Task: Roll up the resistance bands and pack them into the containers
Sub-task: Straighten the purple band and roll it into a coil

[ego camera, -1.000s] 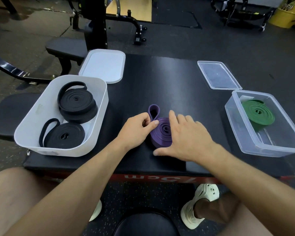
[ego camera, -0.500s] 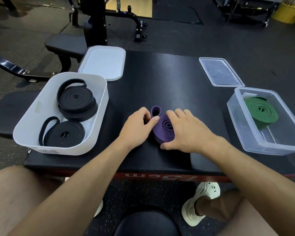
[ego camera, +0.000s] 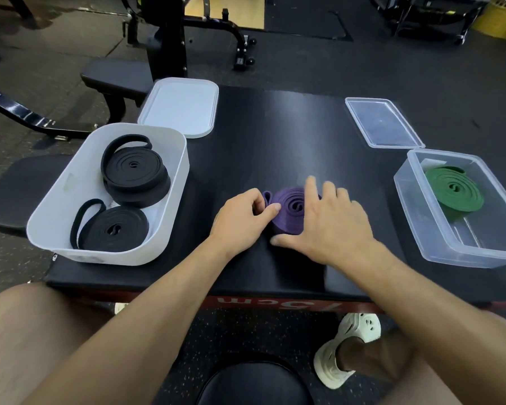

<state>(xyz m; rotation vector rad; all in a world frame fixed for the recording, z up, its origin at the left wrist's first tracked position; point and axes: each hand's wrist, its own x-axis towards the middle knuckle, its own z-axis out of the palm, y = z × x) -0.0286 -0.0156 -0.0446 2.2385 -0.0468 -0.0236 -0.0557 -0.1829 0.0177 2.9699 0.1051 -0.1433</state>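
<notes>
1. On my feed, the purple rubber resistance band (ego camera: 289, 210) lies as a flat spiral coil on the black padded box top (ego camera: 275, 135). It sits in the near half, roughly midway between the left and right edges.

2. The left hand (ego camera: 241, 219) is at the coil's left side. Its fingers are curled, and I read thumb and forefinger as pinching the small loose loop that sticks out of the coil there.

3. The right hand (ego camera: 333, 226) lies over the coil's right side. Its fingers are extended and spread, not clenched, and the thumb runs along the coil's near rim. The fingertips are slightly blurred.

4. The white opaque plastic tub (ego camera: 56, 211) stands at the left edge, overhanging the near-left corner. It holds two black coiled bands: one (ego camera: 133, 168) toward the far end, one (ego camera: 114, 230) toward the near end, each with a loose loop.

5. The white flat lid (ego camera: 181, 106) rests at the far-left corner, just beyond the tub.

6. The clear plastic container (ego camera: 415, 229) stands at the right edge. A green coiled band (ego camera: 453, 190) lies in its far end.

7. The clear flat lid (ego camera: 383, 124) rests at the far-right corner, just beyond that container.
</notes>
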